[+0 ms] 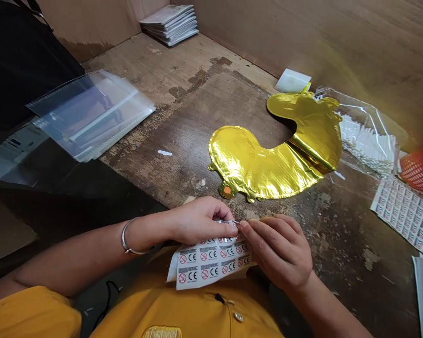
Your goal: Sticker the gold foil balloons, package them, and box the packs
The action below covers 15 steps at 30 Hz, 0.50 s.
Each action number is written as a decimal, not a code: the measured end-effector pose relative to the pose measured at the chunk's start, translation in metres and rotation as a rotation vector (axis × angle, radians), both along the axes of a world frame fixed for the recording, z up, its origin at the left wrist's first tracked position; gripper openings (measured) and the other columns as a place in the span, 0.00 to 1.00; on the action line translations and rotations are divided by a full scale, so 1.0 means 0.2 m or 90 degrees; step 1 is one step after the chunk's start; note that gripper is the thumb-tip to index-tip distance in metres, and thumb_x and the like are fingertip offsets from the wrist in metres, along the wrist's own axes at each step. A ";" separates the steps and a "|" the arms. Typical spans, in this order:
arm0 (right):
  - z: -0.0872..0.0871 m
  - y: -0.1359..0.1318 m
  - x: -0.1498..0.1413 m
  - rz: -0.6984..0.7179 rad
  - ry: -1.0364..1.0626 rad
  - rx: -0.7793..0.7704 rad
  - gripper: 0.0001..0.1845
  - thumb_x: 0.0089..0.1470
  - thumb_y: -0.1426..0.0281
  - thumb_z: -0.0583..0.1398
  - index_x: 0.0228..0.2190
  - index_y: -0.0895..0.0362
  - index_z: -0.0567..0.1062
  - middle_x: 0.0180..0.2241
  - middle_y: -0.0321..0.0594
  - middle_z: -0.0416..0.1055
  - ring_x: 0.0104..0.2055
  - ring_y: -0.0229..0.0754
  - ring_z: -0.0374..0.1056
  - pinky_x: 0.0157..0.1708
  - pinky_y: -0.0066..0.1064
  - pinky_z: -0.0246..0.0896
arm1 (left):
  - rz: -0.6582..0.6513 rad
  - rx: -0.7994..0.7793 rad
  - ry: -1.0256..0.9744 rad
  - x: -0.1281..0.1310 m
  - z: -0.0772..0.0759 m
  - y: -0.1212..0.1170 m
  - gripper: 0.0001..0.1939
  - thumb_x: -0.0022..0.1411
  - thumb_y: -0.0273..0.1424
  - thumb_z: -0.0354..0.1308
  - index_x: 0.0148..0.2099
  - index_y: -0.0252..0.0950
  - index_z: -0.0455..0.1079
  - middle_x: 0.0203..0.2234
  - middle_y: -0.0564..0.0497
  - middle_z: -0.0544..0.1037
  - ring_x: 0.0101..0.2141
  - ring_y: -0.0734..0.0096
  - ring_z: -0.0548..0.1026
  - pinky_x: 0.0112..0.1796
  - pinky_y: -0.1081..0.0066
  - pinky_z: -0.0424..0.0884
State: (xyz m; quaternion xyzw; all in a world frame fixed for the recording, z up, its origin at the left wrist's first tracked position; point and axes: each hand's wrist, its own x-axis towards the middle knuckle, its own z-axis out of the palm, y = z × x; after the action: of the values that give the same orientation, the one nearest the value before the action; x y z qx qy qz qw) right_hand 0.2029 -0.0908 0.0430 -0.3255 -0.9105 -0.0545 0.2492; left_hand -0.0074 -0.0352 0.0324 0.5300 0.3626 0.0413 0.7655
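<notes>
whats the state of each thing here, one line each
left hand, pinching the sticker sheet
right hand, pinching a thin metal tool
thin metal tool, tip at the sheet's top edge
sticker sheet, held up, slightly bent
gold foil balloon, flat, one end folded over
second sticker sheet, lying flat
clear plastic sleeves, loosely piled
booklets, stacked
wooden bench, worn, patchy

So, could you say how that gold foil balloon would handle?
The gold foil balloon looks flat and creased, so it would probably flop. Its thin film suggests it is very light, and it may slide on the worn wooden bench.
</notes>
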 end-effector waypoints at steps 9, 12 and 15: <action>0.02 0.00 -0.01 0.026 -0.051 0.017 0.13 0.59 0.77 0.53 0.39 0.60 0.77 0.35 0.43 0.79 0.35 0.42 0.71 0.37 0.37 0.62 | 0.020 -0.082 0.009 0.01 0.03 0.00 0.08 0.58 0.32 0.59 0.30 0.32 0.69 0.21 0.57 0.70 0.21 0.81 0.63 0.22 0.79 0.58; 0.02 0.01 0.00 0.049 -0.048 0.017 0.15 0.61 0.77 0.51 0.40 0.61 0.76 0.35 0.44 0.79 0.34 0.42 0.72 0.37 0.38 0.63 | 0.028 -0.145 -0.004 0.01 0.04 0.00 0.09 0.56 0.32 0.60 0.29 0.32 0.68 0.19 0.57 0.69 0.20 0.81 0.62 0.22 0.79 0.58; 0.03 0.02 0.00 0.061 -0.033 0.000 0.15 0.62 0.77 0.50 0.40 0.61 0.75 0.34 0.43 0.79 0.32 0.40 0.72 0.35 0.36 0.65 | 0.046 -0.178 -0.023 0.01 0.04 0.00 0.10 0.55 0.33 0.62 0.27 0.32 0.67 0.18 0.58 0.68 0.19 0.81 0.62 0.23 0.78 0.59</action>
State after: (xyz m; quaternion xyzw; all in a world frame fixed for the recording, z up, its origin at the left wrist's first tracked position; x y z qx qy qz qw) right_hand 0.2023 -0.0864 0.0492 -0.2802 -0.9310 -0.0511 0.2282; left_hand -0.0054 -0.0350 0.0400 0.4041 0.3698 0.0275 0.8362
